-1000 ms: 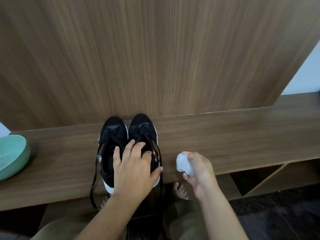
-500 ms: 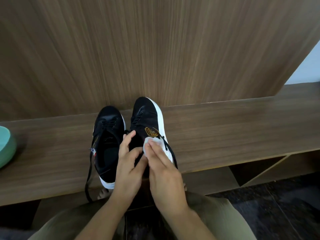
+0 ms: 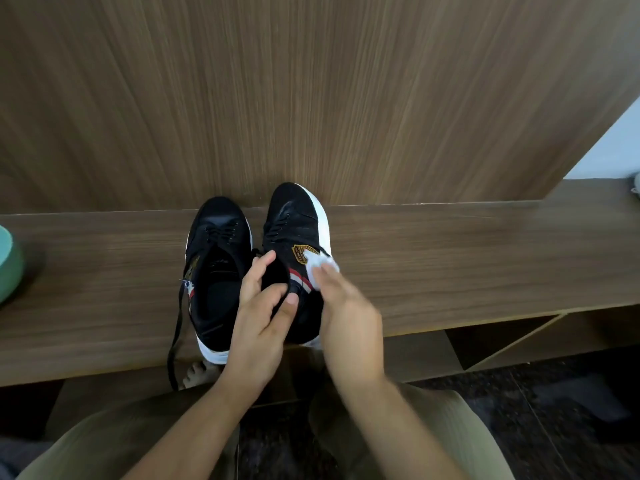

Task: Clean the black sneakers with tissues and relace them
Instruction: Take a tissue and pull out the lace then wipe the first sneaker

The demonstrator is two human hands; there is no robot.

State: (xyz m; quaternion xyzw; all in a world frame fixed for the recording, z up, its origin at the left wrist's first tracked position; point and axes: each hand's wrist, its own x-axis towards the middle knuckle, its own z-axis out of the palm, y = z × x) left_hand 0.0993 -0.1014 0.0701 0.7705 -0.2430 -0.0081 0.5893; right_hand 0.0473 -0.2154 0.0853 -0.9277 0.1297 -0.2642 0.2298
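On the wooden bench (image 3: 450, 258), the left hand (image 3: 258, 327) gripped the tilted right sneaker (image 3: 294, 223) by its opening. The right hand (image 3: 349, 320) pressed a white tissue (image 3: 320, 268) on its side, lower than before. The other sneaker (image 3: 216, 271) lay flat beside it.

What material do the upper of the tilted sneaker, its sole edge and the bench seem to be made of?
Tilted sneaker: the upper looks like matte black knit or canvas fabric, with a faint weave. Sole edge: smooth white, probably rubber or foam. Bench: brown wood-grain surface with low sheen, possibly laminate rather than solid wood.
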